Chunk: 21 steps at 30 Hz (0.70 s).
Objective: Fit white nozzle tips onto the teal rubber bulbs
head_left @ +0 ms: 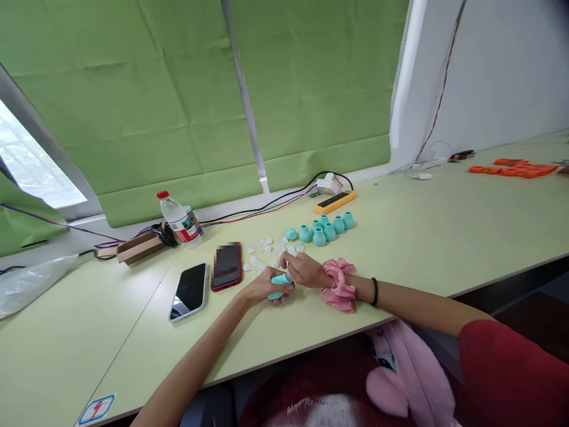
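Note:
My left hand (pixel 260 289) is closed around a teal bulb-shaped piece (pixel 278 281), its narrow end towards my right hand. My right hand (pixel 306 270) is at that narrow end, fingers curled together; what they pinch, if anything, is too small to make out. Just beyond both hands lie several small whitish translucent pieces (pixel 256 261), scattered on the table. Past them, several matching teal bulb-shaped pieces (pixel 319 238) stand in a cluster with their open necks up. One teal piece (pixel 290 233) lies on its side at the cluster's left end.
Two phones, one in a red case (pixel 240 274) and one in a pale case (pixel 188 293), lie left of my hands on the table (pixel 400 237). Behind are a water bottle (pixel 180 220), a cardboard tray (pixel 141 247), cables and a yellow power strip (pixel 335 202). Orange parts (pixel 511 169) lie far right.

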{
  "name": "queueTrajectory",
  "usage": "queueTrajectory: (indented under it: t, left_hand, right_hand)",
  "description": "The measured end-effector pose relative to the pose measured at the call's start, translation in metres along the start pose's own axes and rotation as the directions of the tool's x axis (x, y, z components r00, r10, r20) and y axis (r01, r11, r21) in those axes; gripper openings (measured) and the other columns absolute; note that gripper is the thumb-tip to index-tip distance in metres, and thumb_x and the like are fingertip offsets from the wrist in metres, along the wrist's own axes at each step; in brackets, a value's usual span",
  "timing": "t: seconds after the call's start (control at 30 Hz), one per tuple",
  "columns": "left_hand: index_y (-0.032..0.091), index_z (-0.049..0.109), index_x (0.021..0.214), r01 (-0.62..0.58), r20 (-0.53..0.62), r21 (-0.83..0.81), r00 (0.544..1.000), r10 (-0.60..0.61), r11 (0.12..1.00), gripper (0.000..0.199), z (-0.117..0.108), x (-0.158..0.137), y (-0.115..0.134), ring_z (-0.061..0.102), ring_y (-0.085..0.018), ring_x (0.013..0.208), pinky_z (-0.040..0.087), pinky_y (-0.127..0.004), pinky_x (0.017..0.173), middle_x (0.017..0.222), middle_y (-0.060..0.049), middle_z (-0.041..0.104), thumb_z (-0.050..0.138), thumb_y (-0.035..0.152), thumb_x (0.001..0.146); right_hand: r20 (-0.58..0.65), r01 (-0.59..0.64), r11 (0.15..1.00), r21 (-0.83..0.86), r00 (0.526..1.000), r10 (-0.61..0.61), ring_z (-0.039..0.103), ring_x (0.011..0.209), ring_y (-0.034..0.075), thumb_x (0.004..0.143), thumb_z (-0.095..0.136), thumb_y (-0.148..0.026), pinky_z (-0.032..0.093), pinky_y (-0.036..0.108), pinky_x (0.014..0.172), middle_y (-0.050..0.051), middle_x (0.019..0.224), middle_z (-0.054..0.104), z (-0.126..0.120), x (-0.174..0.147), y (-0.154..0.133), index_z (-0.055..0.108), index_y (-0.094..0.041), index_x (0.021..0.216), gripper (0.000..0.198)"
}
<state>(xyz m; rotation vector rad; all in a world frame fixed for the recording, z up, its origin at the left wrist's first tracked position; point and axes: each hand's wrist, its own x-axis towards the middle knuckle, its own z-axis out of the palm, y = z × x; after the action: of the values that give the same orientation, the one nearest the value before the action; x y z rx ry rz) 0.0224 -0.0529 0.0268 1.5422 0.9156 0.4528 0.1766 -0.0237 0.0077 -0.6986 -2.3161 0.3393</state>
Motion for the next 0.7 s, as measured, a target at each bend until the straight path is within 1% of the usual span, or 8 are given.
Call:
queueTrajectory:
  t: [0.13,0.27,0.33,0.4,0.5,0.6,0.67,0.7]
  left_hand:
    - [0.011,0.050,0.071,0.073,0.141,-0.071,0.988,-0.062,0.995,0.038,-0.002,-0.003,0.001,0.039,-0.005,0.035,0.025,-0.017,0.033,0.049,0.001,0.049,0.063,0.044,0.058]
    - [0.011,0.050,0.072,0.095,0.264,-0.195,0.964,-0.041,0.976,0.042,-0.001,-0.004,-0.004,0.036,-0.005,0.031,0.020,-0.018,0.029,0.048,0.000,0.047,0.058,0.050,0.061]
    - [0.011,0.051,0.072,0.127,0.286,-0.247,0.957,-0.052,0.961,0.043,0.000,-0.003,-0.007,0.034,-0.005,0.030,0.016,-0.018,0.028,0.046,0.000,0.046,0.056,0.052,0.061]
    - [0.012,0.051,0.068,0.187,0.301,-0.309,0.949,-0.091,0.933,0.046,0.002,-0.001,-0.008,0.030,-0.005,0.028,0.012,-0.018,0.028,0.043,0.000,0.044,0.046,0.058,0.064]
    - [0.013,0.048,0.060,0.250,0.283,-0.371,0.948,-0.148,0.895,0.053,0.003,0.002,-0.006,0.026,-0.006,0.026,0.011,-0.019,0.028,0.038,-0.001,0.041,0.029,0.062,0.071]
    - [0.013,0.048,0.056,0.236,0.189,-0.343,0.966,-0.180,0.909,0.057,0.002,0.004,0.000,0.028,-0.006,0.026,0.013,-0.019,0.028,0.037,-0.002,0.042,0.024,0.063,0.072]
    - [0.012,0.049,0.055,0.231,0.131,-0.289,0.971,-0.200,0.929,0.061,-0.001,0.006,0.001,0.031,-0.007,0.026,0.014,-0.019,0.028,0.036,-0.003,0.044,0.022,0.065,0.070]
    - [0.012,0.049,0.055,0.232,0.105,-0.260,0.972,-0.211,0.937,0.063,-0.002,0.006,0.001,0.033,-0.007,0.026,0.014,-0.019,0.028,0.036,-0.003,0.045,0.021,0.066,0.070]
  right_hand:
    - [0.061,0.095,0.995,0.033,0.993,-0.096,0.028,0.043,0.011,0.074,0.031,-0.016,0.021,0.023,0.047,-0.003,0.050,0.035,-0.003,-0.001,-0.001,0.042,-0.019,0.076,0.011]
    - [0.154,0.034,0.999,0.002,0.987,-0.034,0.030,0.046,0.012,0.072,0.038,-0.017,0.022,0.024,0.049,-0.001,0.051,0.039,-0.004,-0.004,-0.001,0.044,-0.021,0.071,0.008]
    - [0.138,0.014,0.999,-0.050,0.990,-0.007,0.030,0.047,0.013,0.070,0.041,-0.017,0.023,0.025,0.050,0.000,0.051,0.039,-0.002,-0.005,0.000,0.044,-0.022,0.066,0.007]
    - [0.097,0.038,0.996,-0.077,0.995,-0.030,0.030,0.048,0.014,0.068,0.041,-0.016,0.023,0.026,0.051,0.001,0.053,0.040,0.001,-0.007,0.000,0.041,-0.023,0.064,0.008]
    - [0.034,0.034,0.999,-0.016,0.999,-0.034,0.032,0.049,0.014,0.071,0.037,-0.015,0.025,0.027,0.052,0.002,0.056,0.041,0.003,-0.006,-0.004,0.037,-0.023,0.068,0.008]
    - [-0.071,-0.094,0.985,0.142,0.992,0.105,0.035,0.048,0.015,0.075,0.029,-0.014,0.028,0.028,0.051,0.000,0.054,0.038,0.000,-0.003,-0.013,0.034,-0.022,0.076,0.009]
    - [-0.063,-0.174,0.958,0.229,0.979,0.193,0.034,0.046,0.014,0.077,0.026,-0.013,0.028,0.027,0.050,-0.002,0.050,0.034,-0.001,-0.001,-0.017,0.033,-0.022,0.081,0.012]
    - [-0.041,-0.197,0.946,0.256,0.976,0.214,0.033,0.045,0.014,0.077,0.026,-0.013,0.027,0.027,0.049,-0.003,0.048,0.032,-0.001,0.000,-0.018,0.033,-0.022,0.081,0.012]
